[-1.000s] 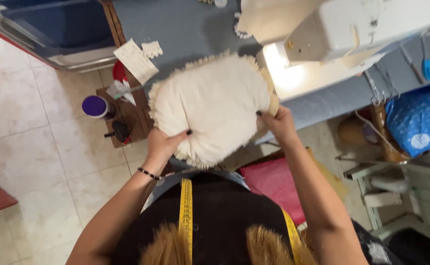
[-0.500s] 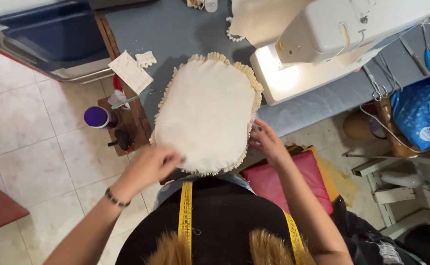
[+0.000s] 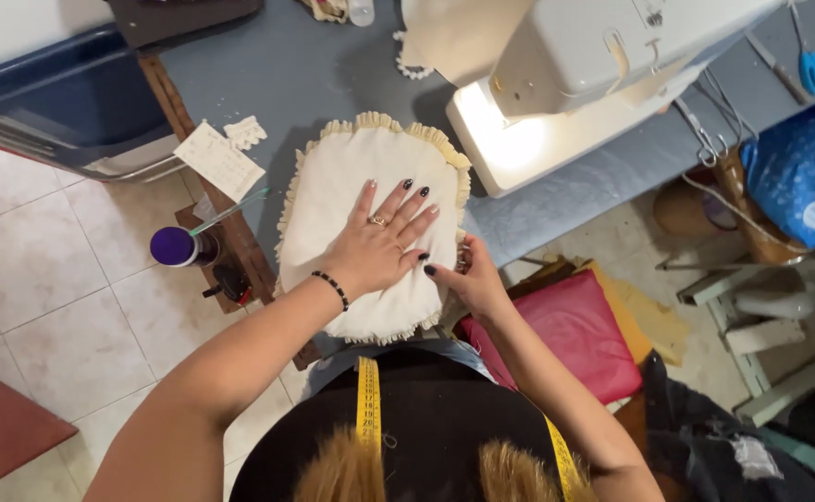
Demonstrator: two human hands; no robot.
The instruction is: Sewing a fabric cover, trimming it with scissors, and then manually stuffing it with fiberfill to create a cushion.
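Slippage is the main risk: the cream ruffled cushion cover (image 3: 370,218) lies on the grey table (image 3: 268,74) with its near edge overhanging, pinned only by the left hand (image 3: 380,244), spread flat and released. The right hand (image 3: 463,279) pinches the right ruffle; a hard tug could skew it toward the lit sewing machine (image 3: 575,84).

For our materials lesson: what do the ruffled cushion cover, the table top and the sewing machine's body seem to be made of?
Cushion cover: matte cream woven cloth, likely cotton, its frilled edge soft.
Table top: probably grey fabric or felt, dull and glare-free.
Sewing machine: smooth white moulded plastic, probably.
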